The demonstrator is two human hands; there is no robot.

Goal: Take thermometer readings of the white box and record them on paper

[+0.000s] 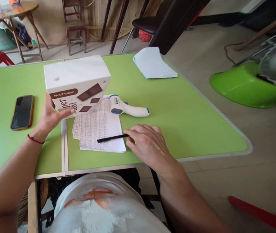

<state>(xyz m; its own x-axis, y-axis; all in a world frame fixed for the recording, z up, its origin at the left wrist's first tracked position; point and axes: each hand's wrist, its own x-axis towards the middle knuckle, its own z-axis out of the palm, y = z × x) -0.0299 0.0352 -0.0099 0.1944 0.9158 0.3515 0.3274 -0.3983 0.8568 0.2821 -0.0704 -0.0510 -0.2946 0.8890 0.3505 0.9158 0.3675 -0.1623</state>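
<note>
A white NutriMotion box [79,76] with brown bar pictures is tilted in my left hand [51,111], whose thumb presses on its printed front. Below it lies a stack of paper [99,126] covered in rows of handwriting. My right hand [147,140] has its fingertips closed on one end of a black pen [111,138], which crosses the lower part of the paper. Just beyond the pen, a white and blue infrared thermometer [128,108] rests partly on the sheets, its handle pointing right.
A phone [22,112] lies left of the box on the green table [191,129]. Folded white sheets [153,63] are at the far edge. Right of the table stands a green plastic chair [244,85]; a wooden chair [76,30] and a round table [18,9] are behind.
</note>
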